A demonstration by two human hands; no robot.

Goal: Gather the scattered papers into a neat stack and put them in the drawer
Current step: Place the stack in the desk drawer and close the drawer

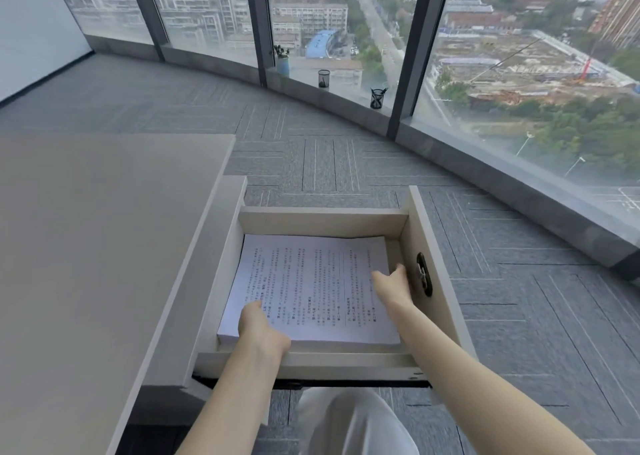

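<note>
Desk point(86, 247) beside open drawer point(322, 217); paper stack point(311, 281) inside; hands on it.

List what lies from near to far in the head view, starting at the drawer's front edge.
Left hand → stack of papers in the drawer → carpet floor → mesh pen holder on the window ledge → window glass.

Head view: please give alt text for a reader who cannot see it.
A stack of printed papers lies in an open desk drawer, with the person's left hand on its near left corner and right hand at its right edge. The desk is to the left; floor-to-ceiling windows overlook a city.
</note>
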